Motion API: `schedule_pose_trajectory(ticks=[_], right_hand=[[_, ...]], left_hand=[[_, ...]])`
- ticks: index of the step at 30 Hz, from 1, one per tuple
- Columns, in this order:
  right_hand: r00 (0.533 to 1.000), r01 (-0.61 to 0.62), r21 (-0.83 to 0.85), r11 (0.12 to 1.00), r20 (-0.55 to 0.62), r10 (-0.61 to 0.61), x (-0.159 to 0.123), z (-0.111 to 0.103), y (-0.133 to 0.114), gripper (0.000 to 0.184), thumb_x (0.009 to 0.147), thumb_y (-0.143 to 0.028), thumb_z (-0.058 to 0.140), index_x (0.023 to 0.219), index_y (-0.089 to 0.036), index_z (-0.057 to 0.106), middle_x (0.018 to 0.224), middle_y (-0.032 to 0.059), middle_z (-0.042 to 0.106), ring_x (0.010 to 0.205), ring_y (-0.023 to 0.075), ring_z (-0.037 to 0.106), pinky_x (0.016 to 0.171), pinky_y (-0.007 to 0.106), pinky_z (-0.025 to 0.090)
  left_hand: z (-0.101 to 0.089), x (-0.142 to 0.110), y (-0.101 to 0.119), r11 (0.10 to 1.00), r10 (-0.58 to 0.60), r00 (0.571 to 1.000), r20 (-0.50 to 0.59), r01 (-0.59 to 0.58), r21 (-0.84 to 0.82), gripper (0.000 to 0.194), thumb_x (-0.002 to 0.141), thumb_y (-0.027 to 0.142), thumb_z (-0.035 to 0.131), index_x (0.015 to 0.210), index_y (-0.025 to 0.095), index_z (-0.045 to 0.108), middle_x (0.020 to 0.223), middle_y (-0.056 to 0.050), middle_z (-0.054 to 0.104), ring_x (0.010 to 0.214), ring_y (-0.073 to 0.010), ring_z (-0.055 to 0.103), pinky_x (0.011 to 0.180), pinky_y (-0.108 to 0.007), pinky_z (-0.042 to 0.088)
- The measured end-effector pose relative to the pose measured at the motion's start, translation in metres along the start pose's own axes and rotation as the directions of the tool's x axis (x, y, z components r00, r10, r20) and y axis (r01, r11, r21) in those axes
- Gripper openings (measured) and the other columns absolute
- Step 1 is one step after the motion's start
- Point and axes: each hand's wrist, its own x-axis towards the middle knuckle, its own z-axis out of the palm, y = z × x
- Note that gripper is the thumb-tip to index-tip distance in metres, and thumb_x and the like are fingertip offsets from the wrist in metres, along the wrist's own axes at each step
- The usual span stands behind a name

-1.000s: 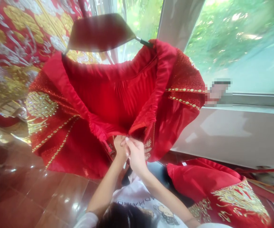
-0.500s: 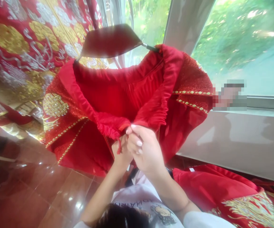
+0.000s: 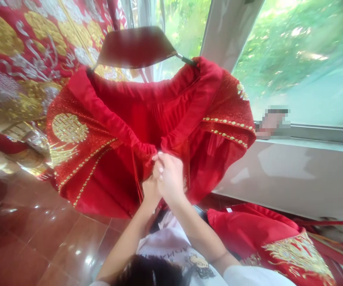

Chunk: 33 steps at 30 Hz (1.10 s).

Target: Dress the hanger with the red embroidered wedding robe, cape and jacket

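A red skirt [image 3: 106,186] with a gathered waistband and gold beaded trim hangs before me, its waist spread wide. Clips of a hanger with a dark red panel [image 3: 138,49] grip it at both sides. My right hand [image 3: 170,174] is closed in a pinch at the front middle of the waistband. Just below and partly behind it, my left hand [image 3: 150,188] is closed too, touching the right; its fingertips are mostly hidden. Thin red cords [image 3: 136,174] dangle to the left of my hands.
Embroidered red garments [image 3: 37,43] with gold and silver patterns hang at the left. A window [image 3: 302,59] with a sill is at the right. Another red garment [image 3: 249,226] with gold embroidery lies at the lower right. Reddish tiles [image 3: 58,238] cover the floor.
Both hands have shifted slightly left with the skirt front, and the waistband now meets in a sharper V. The red cords hang longer and lie left of the hands.
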Motion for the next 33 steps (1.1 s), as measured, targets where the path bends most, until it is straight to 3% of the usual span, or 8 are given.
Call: schedule_pose_trajectory(ticks=[5,9,11,15,19,24,29,33], right_hand=[[0.942,0.304,-0.544,0.782,0.295,-0.160,-0.004,-0.023,-0.003,0.037,0.083,-0.037,0.050,0.056,-0.014,0.060,0.041,-0.0022,0.047,0.040,0.0069,0.042,0.044,0.020,0.033],[0.819,0.492,-0.756,0.432,0.232,-0.525,-0.003,-0.038,-0.006,0.024,0.082,-0.038,0.059,0.087,-0.015,0.068,0.055,-0.0014,0.057,0.050,0.0104,0.050,0.054,0.023,0.040],[0.793,0.508,-0.778,0.370,0.254,-0.554,0.009,-0.040,-0.001,0.027,0.079,-0.036,0.063,0.099,-0.017,0.066,0.059,-0.0024,0.058,0.052,0.0112,0.052,0.056,0.023,0.041],[0.817,0.550,-0.710,0.440,0.346,-0.462,0.031,-0.040,0.013,0.014,0.084,-0.029,0.052,0.083,-0.018,0.062,0.068,0.0004,0.062,0.057,0.0118,0.054,0.058,0.022,0.041],[0.828,0.560,-0.633,0.534,0.406,-0.387,0.030,-0.046,0.020,0.017,0.083,-0.029,0.050,0.070,-0.018,0.052,0.060,-0.0022,0.054,0.053,0.0101,0.048,0.052,0.021,0.036],[0.835,0.551,-0.645,0.530,0.437,-0.335,0.021,-0.057,0.019,0.020,0.083,-0.029,0.048,0.068,-0.018,0.050,0.055,-0.0039,0.047,0.049,0.0081,0.042,0.049,0.019,0.032],[0.851,0.524,-0.675,0.520,0.382,-0.361,0.022,-0.067,0.016,0.017,0.082,-0.028,0.047,0.069,-0.018,0.051,0.054,-0.0046,0.044,0.048,0.0080,0.041,0.047,0.019,0.031],[0.892,0.452,-0.673,0.585,0.333,-0.306,0.023,-0.074,0.015,0.018,0.082,-0.029,0.047,0.067,-0.019,0.046,0.053,-0.0057,0.042,0.046,0.0079,0.040,0.046,0.019,0.031]], left_hand=[[-0.026,0.007,-0.012,0.999,-0.035,0.999,0.028,0.034,0.032,0.025,0.092,0.023,0.043,0.083,0.015,0.066,0.072,-0.010,0.069,0.065,-0.0214,0.066,0.057,-0.027,0.039],[-0.046,0.004,-0.013,0.996,-0.014,0.998,-0.055,0.009,-0.085,0.032,0.095,0.036,0.041,0.095,0.014,0.065,0.077,-0.010,0.070,0.067,-0.0219,0.067,0.059,-0.028,0.043],[-0.054,0.001,-0.006,0.982,0.059,0.974,-0.218,-0.095,-0.160,0.036,0.093,0.041,0.043,0.104,0.013,0.064,0.086,-0.011,0.070,0.074,-0.0227,0.067,0.065,-0.030,0.047],[-0.068,0.003,0.018,0.905,0.158,0.870,-0.468,-0.317,-0.284,0.036,0.093,0.041,0.046,0.112,0.015,0.061,0.095,-0.010,0.068,0.080,-0.0191,0.065,0.070,-0.028,0.049],[-0.077,0.019,0.034,0.897,0.052,0.861,-0.506,-0.263,-0.356,0.029,0.090,0.043,0.052,0.093,0.015,0.061,0.078,-0.005,0.065,0.067,-0.0161,0.060,0.063,-0.026,0.046],[-0.077,0.030,0.036,0.842,0.091,0.929,-0.358,-0.264,-0.471,0.025,0.089,0.041,0.056,0.082,0.017,0.060,0.072,-0.001,0.064,0.063,-0.0134,0.059,0.062,-0.023,0.044],[-0.081,0.021,0.029,0.837,0.202,0.922,-0.331,-0.338,-0.430,0.026,0.090,0.029,0.055,0.067,0.017,0.056,0.066,0.000,0.060,0.059,-0.0104,0.052,0.062,-0.022,0.039],[-0.054,-0.004,0.013,0.800,0.127,0.985,-0.113,-0.169,-0.576,0.035,0.089,0.035,0.055,0.061,0.015,0.058,0.056,0.000,0.056,0.052,-0.0106,0.049,0.056,-0.023,0.037]])
